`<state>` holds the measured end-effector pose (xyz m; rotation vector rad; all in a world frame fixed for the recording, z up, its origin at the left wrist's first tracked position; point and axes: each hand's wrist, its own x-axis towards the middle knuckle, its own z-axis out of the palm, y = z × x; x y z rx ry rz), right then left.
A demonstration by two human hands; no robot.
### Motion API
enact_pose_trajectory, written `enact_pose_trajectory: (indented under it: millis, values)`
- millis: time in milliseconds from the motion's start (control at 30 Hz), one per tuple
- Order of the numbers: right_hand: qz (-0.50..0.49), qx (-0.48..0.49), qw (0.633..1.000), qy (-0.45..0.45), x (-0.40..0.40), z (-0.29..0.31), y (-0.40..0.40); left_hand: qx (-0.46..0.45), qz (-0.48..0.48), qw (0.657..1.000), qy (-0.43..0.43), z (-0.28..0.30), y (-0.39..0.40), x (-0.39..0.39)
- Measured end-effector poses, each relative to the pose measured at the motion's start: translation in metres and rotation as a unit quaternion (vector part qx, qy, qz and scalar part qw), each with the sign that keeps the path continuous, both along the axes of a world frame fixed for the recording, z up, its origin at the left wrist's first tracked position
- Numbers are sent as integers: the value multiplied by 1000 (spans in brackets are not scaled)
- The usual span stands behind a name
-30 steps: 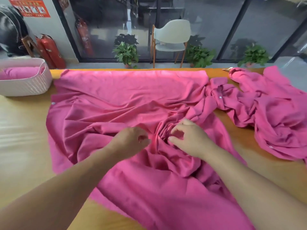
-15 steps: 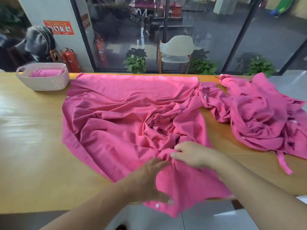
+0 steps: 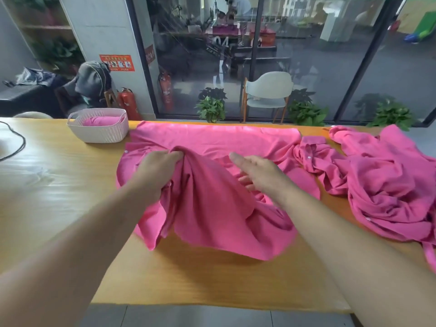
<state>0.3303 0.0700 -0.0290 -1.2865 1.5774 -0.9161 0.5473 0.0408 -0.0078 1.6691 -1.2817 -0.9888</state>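
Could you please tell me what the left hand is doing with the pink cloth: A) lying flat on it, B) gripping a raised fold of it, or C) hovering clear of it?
B: the left hand curls its fingers round a bunched fold of the pink cloth, lifted off the table.

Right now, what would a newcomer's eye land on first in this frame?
A bright pink garment covers the middle of the wooden table; the left hand grips a raised bunch of it, and the right hand is open over it. A second pink garment lies crumpled at the right end, and a white basket holding pink cloth stands far left.
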Motion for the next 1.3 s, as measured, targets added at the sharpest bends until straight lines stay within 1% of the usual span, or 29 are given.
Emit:
enact_pose_trajectory:
  millis: [33, 67, 100, 133, 200, 233, 267, 300, 333, 400, 433, 500, 533, 567, 633, 700, 733, 767, 800, 833, 867, 933, 967, 1000, 1033, 1100, 1167, 1233, 1300]
  values:
    - [39, -1, 999, 14, 5, -3, 8, 22, 21, 999, 11, 10, -10, 6]
    - [82, -10, 995, 53, 13, -6, 16, 40, 31, 999, 17, 18, -20, 12]
    - [110, -31, 987, 116, 22, -12, 24, 53, 31, 998, 34, 23, -31, 17]
    - [116, -78, 971, 193, 32, -18, 29, 70, 25, 996, 57, 28, -41, 22]
    - [83, -219, 912, 337, 55, -29, 39, 111, 12, 991, 77, 32, -56, 31]
    - [69, -275, 877, 387, 64, -39, 41, 129, 9, 989, 70, 33, -63, 35]
    - [65, -297, 851, 429, 75, -48, 41, 146, 3, 987, 66, 35, -67, 38]
    - [67, -289, 837, 459, 85, -56, 40, 170, -11, 983, 64, 37, -70, 41]
    - [67, -264, 836, 477, 92, -62, 35, 200, -34, 977, 59, 38, -72, 45]
    - [50, -257, 852, 453, 100, -69, 19, 243, -81, 966, 34, 39, -75, 52]
    - [32, -257, 873, 413, 101, -68, 9, 248, -91, 964, 21, 37, -78, 58]
    - [0, -205, 933, 296, 98, -50, -15, 228, -107, 967, -42, 32, -84, 77]
    - [-11, -168, 960, 224, 95, -36, -27, 214, -117, 965, -97, 29, -87, 88]
    - [-29, -136, 977, 162, 91, -19, -40, 216, -129, 956, -151, 23, -90, 102]
    - [-57, -61, 994, 66, 87, 12, -67, 272, -146, 933, -184, 16, -93, 124]
    - [-24, 10, 999, 19, 92, 40, -90, 297, -174, 913, -221, 13, -98, 136]
    - [3, 36, 999, 25, 97, 48, -104, 263, -159, 929, -206, 12, -103, 139]
    - [23, 52, 997, 42, 104, 53, -116, 219, -152, 954, -133, 10, -108, 137]
    - [37, 62, 995, 62, 111, 57, -127, 164, -190, 967, -39, 10, -112, 134]
    - [45, 66, 994, 80, 120, 60, -139, 117, -209, 971, 23, 10, -117, 130]
    - [48, 67, 992, 93, 128, 60, -151, 101, -237, 965, 45, 11, -119, 122]
    - [68, 72, 988, 122, 142, 58, -169, 68, -318, 945, -25, 3, -122, 107]
    - [80, 75, 985, 132, 147, 56, -176, 35, -324, 942, -81, -4, -126, 105]
    - [98, 77, 983, 134, 150, 54, -181, 5, -294, 950, -103, -8, -133, 106]
    - [125, 82, 979, 138, 149, 52, -185, -1, -256, 963, -82, -11, -143, 112]
    - [170, 100, 960, 197, 138, 46, -186, 21, -179, 983, 41, -10, -160, 127]
    - [220, 132, 923, 287, 120, 31, -184, 22, -96, 989, 108, -4, -177, 145]
    - [262, 162, 901, 305, 102, 4, -182, 9, -23, 995, 101, -1, -197, 161]
    - [258, 168, 897, 316, 90, -18, -179, 4, -10, 998, 58, -3, -214, 170]
